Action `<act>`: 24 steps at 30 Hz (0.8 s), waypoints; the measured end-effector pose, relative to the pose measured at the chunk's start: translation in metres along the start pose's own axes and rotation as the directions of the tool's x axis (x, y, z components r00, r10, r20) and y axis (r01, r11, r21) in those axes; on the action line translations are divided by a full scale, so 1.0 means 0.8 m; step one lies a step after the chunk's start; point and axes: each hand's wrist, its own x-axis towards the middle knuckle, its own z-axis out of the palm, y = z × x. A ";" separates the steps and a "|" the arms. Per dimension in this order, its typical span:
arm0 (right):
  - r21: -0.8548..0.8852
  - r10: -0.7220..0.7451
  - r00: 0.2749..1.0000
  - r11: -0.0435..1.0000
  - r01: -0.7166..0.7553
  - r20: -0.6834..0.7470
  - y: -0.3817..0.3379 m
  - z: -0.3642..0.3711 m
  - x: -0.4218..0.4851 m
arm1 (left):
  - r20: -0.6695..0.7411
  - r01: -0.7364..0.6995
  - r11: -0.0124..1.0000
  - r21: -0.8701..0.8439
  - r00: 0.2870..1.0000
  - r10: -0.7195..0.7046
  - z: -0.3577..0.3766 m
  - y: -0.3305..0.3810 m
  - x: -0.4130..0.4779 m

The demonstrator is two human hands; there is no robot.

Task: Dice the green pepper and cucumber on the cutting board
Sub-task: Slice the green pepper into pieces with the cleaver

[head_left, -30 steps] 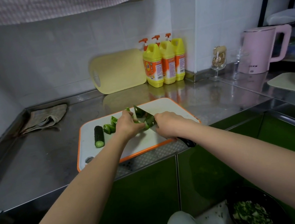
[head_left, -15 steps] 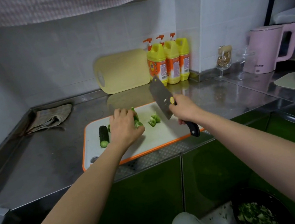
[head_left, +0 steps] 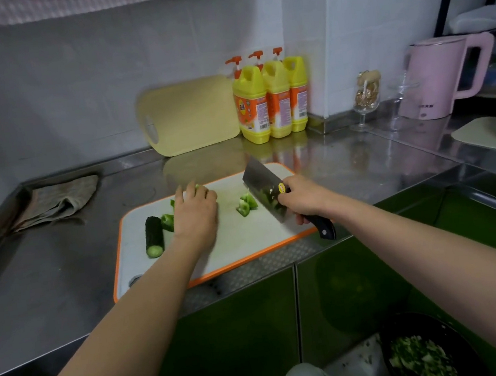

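Head view: a person's left hand (head_left: 195,216) and right hand (head_left: 302,198) are over a white cutting board (head_left: 238,245) with an orange rim, which lies on a steel counter (head_left: 48,275).
Green pepper (head_left: 246,204): bright green and cut in pieces. A small heap lies mid-board just beside the blade, and more pieces lie between the cucumber (head_left: 153,236) and the left hand.
Cucumber: a short dark-green length with bumpy skin, not yet diced. It lies on the left part of the board, with its pale cut end toward the person.
Left hand: palm down on the board, fingertips on a pepper piece. It is blurred, so one cannot tell if it pinches.
Right hand: clamped on the black handle of a knife (head_left: 260,183), whose broad blade is tilted over the board.
Hands: apart, with the pepper heap between them.
Bowl (head_left: 428,318): dark, low at the right below the counter edge, with chopped green bits inside.
Glass (head_left: 368,95): stemmed, with brownish content, near a pink kettle (head_left: 439,77).
Back wall: a yellow board (head_left: 191,116) leans there, and three yellow bottles (head_left: 272,100) with orange pumps stand just beside it.
Counter: a folded cloth (head_left: 57,200) lies at the far left, and green cabinet doors (head_left: 236,330) are underneath.
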 end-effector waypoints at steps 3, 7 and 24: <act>0.005 0.002 1.000 1.000 -0.002 0.011 -0.001 0.001 0.000 | -0.109 -0.034 0.973 -0.229 0.994 0.009 -0.007 0.019 0.007; -0.023 0.009 0.999 1.000 -0.008 0.037 -0.003 -0.001 -0.006 | 0.050 0.030 0.945 -0.325 0.999 -0.014 -0.017 0.056 0.018; 0.036 -0.027 0.996 0.999 0.030 -0.089 -0.012 -0.008 -0.015 | -0.136 0.214 0.964 -0.158 0.962 -0.236 -0.033 0.019 -0.010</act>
